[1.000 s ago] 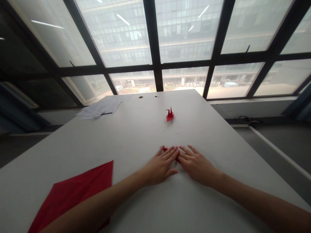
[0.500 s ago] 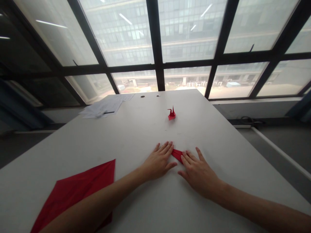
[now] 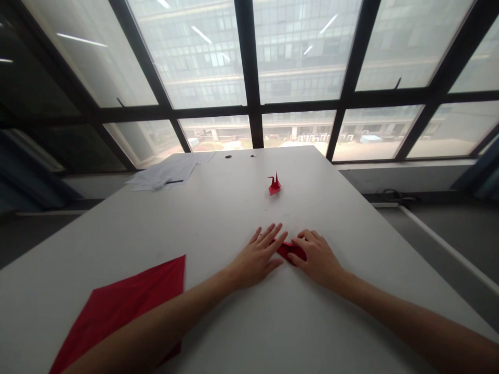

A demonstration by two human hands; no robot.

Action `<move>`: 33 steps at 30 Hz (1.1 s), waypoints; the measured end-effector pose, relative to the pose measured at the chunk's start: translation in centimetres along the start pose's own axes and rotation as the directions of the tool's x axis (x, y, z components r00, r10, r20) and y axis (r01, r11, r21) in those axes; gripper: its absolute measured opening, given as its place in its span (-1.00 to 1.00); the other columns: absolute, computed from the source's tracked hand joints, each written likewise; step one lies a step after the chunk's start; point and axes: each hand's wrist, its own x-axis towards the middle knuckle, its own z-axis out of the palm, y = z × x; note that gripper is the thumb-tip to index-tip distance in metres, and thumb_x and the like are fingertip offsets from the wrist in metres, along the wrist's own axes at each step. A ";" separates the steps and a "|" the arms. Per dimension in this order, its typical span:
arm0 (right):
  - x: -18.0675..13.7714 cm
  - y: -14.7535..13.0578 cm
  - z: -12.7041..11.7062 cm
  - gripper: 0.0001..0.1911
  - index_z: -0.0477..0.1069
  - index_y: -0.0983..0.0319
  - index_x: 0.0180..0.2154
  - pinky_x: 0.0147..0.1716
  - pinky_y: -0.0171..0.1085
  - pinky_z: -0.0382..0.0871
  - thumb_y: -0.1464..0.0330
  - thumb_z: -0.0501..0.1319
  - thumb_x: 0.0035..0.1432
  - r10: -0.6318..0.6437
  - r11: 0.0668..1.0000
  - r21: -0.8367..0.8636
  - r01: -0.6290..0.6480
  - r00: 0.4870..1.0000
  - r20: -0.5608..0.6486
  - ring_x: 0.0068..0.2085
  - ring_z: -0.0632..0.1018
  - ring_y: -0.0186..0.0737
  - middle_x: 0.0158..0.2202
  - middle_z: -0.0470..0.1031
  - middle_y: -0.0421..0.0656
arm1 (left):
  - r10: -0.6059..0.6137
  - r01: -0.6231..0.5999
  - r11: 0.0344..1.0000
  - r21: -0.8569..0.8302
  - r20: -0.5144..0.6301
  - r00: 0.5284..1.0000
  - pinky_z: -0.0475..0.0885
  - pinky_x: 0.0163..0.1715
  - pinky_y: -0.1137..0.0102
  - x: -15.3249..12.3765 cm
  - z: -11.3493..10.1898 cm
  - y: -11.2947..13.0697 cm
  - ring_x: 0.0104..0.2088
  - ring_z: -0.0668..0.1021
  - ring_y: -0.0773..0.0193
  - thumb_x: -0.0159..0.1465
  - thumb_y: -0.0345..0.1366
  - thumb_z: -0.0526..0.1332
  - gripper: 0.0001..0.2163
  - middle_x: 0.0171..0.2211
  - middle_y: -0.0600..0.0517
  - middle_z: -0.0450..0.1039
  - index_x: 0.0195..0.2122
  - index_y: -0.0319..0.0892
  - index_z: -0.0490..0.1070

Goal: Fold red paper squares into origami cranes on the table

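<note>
A small folded piece of red paper (image 3: 291, 250) lies on the white table between my hands, partly covered by them. My left hand (image 3: 258, 258) rests on its left end, fingers spread and stretched out. At the other end, my right hand (image 3: 316, 257) has its fingers bent and its thumb on the near edge, gripping the paper. Beyond both hands stands a red paper crane (image 3: 275, 185) with its neck and tail pointing up.
A large red sheet (image 3: 128, 301) lies at the lower left, partly under my left forearm. White papers (image 3: 163, 171) with a dark pen-like object (image 3: 174, 182) spread over the far left of the table (image 3: 218, 208). Tall windows (image 3: 296, 52) rise behind.
My right hand has gone from lying flat on the folded paper to curling its fingers and thumb around the right end. My left fingers have spread slightly.
</note>
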 end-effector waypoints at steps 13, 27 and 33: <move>1.3 0.5 -0.7 -0.75 0.51 0.16 -0.13 -0.08 -0.17 0.32 0.28 0.36 0.12 -0.072 0.993 0.100 0.059 0.989 0.126 -0.11 0.46 -0.07 -0.18 0.47 -0.09 | -0.013 0.016 0.999 0.035 -0.079 0.997 0.26 0.13 0.13 0.0 -0.5 0.9 0.15 0.39 0.05 0.45 -0.16 0.05 -0.64 0.21 -0.06 0.35 0.24 0.01 0.30; 3.4 1.0 -1.9 -0.70 0.44 0.14 -0.01 -0.13 -0.20 0.42 0.48 0.22 0.23 -0.432 0.901 0.087 0.426 0.899 0.070 -0.18 0.51 -0.21 0.03 0.38 -0.06 | -0.338 0.210 0.816 -0.538 -0.151 0.929 0.34 -0.33 0.41 1.1 0.6 -1.7 -0.40 0.48 0.27 0.25 -0.26 0.30 -0.81 -0.38 0.06 0.55 -0.13 -0.04 0.62; 3.8 0.8 -2.6 -0.66 0.41 0.14 0.04 0.09 0.07 0.30 0.34 0.28 0.22 -0.332 0.928 0.030 0.371 0.861 -0.386 0.13 0.39 0.07 0.10 0.39 0.02 | -0.602 0.195 0.421 -0.886 -0.112 0.791 0.33 -0.42 0.43 1.7 -0.5 -1.5 -0.44 0.50 0.27 0.16 -0.15 0.36 -0.78 -0.41 0.00 0.60 -0.30 -0.20 0.65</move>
